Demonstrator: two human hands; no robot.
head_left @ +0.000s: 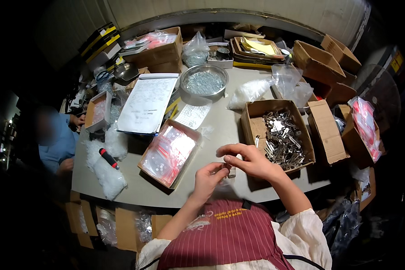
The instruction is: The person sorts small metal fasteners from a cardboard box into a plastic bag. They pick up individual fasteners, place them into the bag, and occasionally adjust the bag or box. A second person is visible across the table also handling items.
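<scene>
Small metal part pinched betw. left hand & right hand, near cardboard box w/ shiny brackets.

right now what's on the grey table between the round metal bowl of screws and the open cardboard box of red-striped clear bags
In the head view, a white sheet of handwritten paper lies between the round metal bowl and the cardboard box of bags.

Maroon pinstriped apron, yellow lettering, cream rolled-up sleeves
</scene>
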